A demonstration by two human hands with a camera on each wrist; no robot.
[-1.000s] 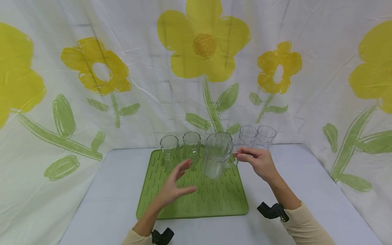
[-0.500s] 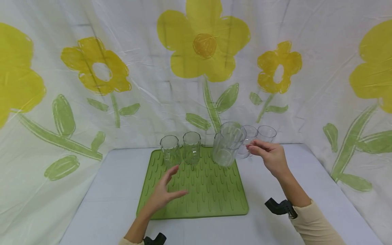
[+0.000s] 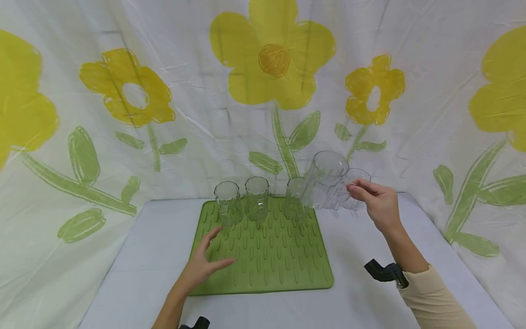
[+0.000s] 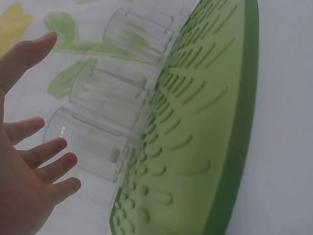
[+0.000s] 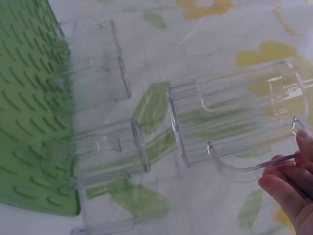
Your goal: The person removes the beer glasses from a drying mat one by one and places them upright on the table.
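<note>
My right hand point(image 3: 378, 205) pinches the handle of a large clear glass mug point(image 3: 326, 176), raised past the back right corner of the green ribbed mat point(image 3: 267, 256). In the right wrist view the mug point(image 5: 234, 112) shows whole, thumb and fingers at its handle. Three clear glasses stand along the mat's back: a left glass point(image 3: 228, 203), a middle glass point(image 3: 257, 198) and a right glass point(image 3: 293, 198). Over the mat's left side, my left hand point(image 3: 199, 265) hovers with fingers spread and holds nothing. Its spread fingers point(image 4: 49, 147) show in the left wrist view.
Behind the held mug and my right fingers, another clear glass point(image 3: 359, 176) stands on the white table point(image 3: 353, 256), partly hidden. A white curtain point(image 3: 197, 137) with yellow flowers hangs behind the table.
My right hand has carried the mug up and to the right, away from above the mat, uncovering the right glass. My left hand has drawn back toward the lower left.
</note>
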